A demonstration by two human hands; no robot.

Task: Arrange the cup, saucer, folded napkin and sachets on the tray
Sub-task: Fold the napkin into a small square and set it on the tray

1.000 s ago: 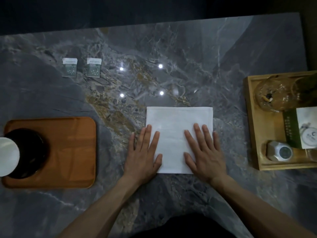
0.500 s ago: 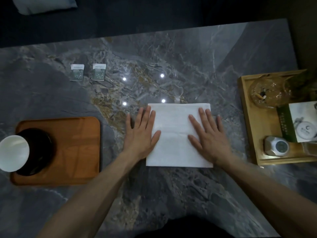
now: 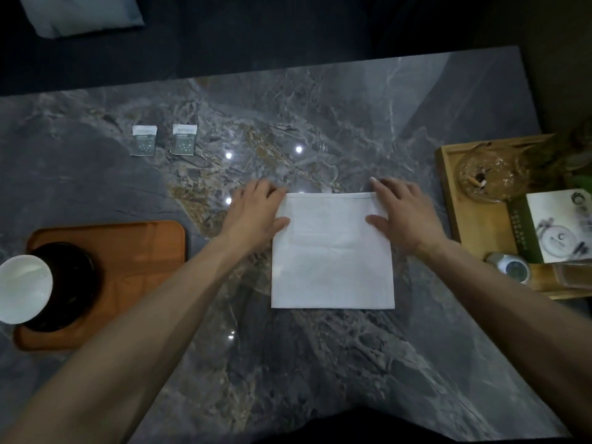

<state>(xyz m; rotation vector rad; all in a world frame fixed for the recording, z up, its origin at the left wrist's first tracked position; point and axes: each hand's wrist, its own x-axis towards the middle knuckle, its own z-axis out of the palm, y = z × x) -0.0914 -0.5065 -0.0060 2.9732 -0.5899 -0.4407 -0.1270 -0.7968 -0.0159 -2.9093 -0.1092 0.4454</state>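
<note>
A white napkin (image 3: 333,261) lies flat on the marble table, in front of me at the centre. My left hand (image 3: 256,209) holds its far left corner, thumb on top and fingers curled over the far edge. At the far right corner my right hand (image 3: 403,213) holds the cloth the same way. The orange-brown tray (image 3: 137,251) sits at the left with a black saucer (image 3: 73,283) on its left end. A white cup (image 3: 22,293) overlaps the saucer's left side. Two small sachets (image 3: 144,140) (image 3: 183,139) lie side by side on the table beyond the tray.
A light wooden box tray (image 3: 474,225) at the right edge holds a glass ashtray (image 3: 487,174), a printed card (image 3: 557,225) and a small clock (image 3: 512,267). A pale cushion (image 3: 80,11) lies beyond the table's far edge. Bare marble separates the napkin from both trays.
Both hands slid from lying flat on the napkin's near half up to its far corners, and their fingers curled around the far edge. The napkin stays flat.
</note>
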